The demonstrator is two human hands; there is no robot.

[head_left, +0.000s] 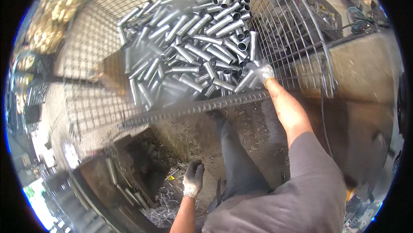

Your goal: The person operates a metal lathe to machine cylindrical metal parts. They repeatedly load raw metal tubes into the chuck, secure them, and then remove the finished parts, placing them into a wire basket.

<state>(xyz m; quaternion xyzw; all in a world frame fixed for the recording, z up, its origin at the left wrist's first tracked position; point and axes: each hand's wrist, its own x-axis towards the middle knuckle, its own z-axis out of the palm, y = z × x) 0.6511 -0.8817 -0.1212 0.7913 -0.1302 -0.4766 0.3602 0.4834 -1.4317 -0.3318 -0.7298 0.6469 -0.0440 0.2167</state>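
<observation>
Many shiny metal tubes with flared ends [198, 52] lie in a loose heap inside a large wire mesh basket [297, 22]. My right hand [263, 71], in a white work glove with a dark grip side, reaches over the basket's near right part. It touches or nearly touches the tubes there. Motion blurs its fingers, so a grip cannot be made out. Lower down, my left hand [193, 177], gloved the same way, hangs in front of my body, well away from the basket. Its fingers are loosely bent, with the thumb apart, and nothing shows in it.
The basket's near rim [185, 110] runs between me and the tubes. At lower left stands a dark metal machine frame [92, 190], with metal shavings [165, 207] beside it. A bin of dark parts [320, 11] sits beyond the basket's right side. My leg [238, 155] is below the rim.
</observation>
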